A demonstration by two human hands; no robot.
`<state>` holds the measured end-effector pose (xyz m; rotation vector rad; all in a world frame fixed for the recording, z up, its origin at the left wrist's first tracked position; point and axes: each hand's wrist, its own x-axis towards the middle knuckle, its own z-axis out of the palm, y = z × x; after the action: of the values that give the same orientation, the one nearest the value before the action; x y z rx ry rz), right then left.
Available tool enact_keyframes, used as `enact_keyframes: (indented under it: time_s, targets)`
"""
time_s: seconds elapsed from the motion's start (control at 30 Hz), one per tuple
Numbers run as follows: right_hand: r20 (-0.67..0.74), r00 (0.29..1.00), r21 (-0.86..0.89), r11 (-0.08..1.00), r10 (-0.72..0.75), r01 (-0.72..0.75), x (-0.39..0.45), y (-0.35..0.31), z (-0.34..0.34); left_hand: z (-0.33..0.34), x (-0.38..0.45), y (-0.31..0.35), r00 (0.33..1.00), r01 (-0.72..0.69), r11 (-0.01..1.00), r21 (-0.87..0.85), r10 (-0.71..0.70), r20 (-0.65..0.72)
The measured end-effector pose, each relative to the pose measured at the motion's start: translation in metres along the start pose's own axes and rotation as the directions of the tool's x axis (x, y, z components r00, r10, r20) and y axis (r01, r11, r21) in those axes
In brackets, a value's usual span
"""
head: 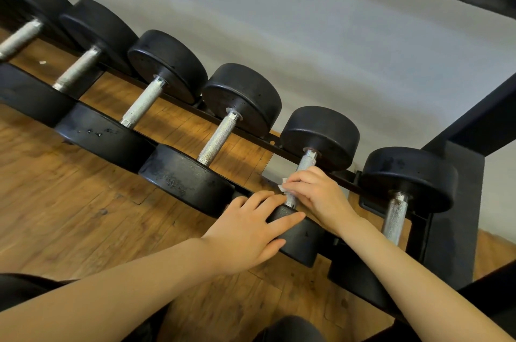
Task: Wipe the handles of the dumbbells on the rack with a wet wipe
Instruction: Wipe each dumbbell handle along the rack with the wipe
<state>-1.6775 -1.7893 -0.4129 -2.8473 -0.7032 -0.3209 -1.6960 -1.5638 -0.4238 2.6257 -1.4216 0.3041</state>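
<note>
Several black dumbbells with knurled silver handles lie side by side on a low black rack (pixel 460 202). My right hand (pixel 315 196) grips the handle (pixel 305 164) of the second dumbbell from the right, with a white wet wipe (pixel 282 185) wrapped under its fingers; only a corner of the wipe shows. My left hand (pixel 251 232) rests with straight fingers on the near black head (pixel 300 241) of the same dumbbell. Bare handles lie to the left (pixel 216 138) and to the right (pixel 395 219).
The rack stands on a wooden floor (pixel 83 216) against a pale wall (pixel 335 34). A black upright of the rack frame (pixel 458 230) rises close to the right of my right arm. Dark equipment sits at the top right corner.
</note>
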Motion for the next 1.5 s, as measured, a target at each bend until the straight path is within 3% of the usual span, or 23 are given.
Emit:
enact_keyframes:
  time_s: [0.17, 0.33, 0.47, 0.63, 0.8, 1.07, 1.3, 1.5]
  targets:
    - [0.077, 0.996, 0.008, 0.999, -0.034, 0.034, 0.001, 0.006, -0.002, 0.001, 0.0, 0.0, 1.0, -0.002, 1.0, 0.008, 0.002, -0.009]
    - [0.02, 1.0, 0.057, 0.998, 0.021, -0.022, 0.007, 0.012, -0.005, 0.002, -0.001, 0.0, 1.0, -0.002, 1.0, 0.012, 0.002, -0.011]
    - [0.103, 0.994, 0.111, 0.994, -0.029, 0.017, 0.004, 0.009, -0.002, 0.003, -0.001, 0.0, 1.0, -0.006, 1.0, 0.008, 0.006, -0.015]
    - [0.114, 0.991, 0.113, 0.99, 0.067, -0.08, 0.013, 0.015, -0.01, 0.005, -0.001, -0.001, 1.0, -0.001, 1.0, -0.003, 0.001, -0.006]
    - [0.216, 0.976, 0.136, 0.991, -0.034, 0.004, 0.01, 0.009, -0.009, 0.004, -0.002, 0.0, 1.0, 0.004, 1.0, -0.029, -0.004, -0.011]
    - [0.139, 0.99, 0.11, 0.994, 0.007, -0.022, 0.006, 0.012, -0.008, 0.013, -0.016, 0.007, 0.996, 0.088, 0.991, -0.102, -0.089, 0.003]
    - [0.128, 0.992, 0.144, 0.99, -0.019, 0.0, 0.005, 0.014, -0.009, -0.006, -0.022, -0.016, 0.998, 0.054, 0.997, 0.059, -0.051, -0.045]
    - [0.109, 0.994, 0.183, 0.982, 0.02, -0.04, 0.002, 0.014, -0.005, -0.009, -0.027, -0.041, 0.972, 0.234, 0.958, 0.168, -0.228, -0.055]
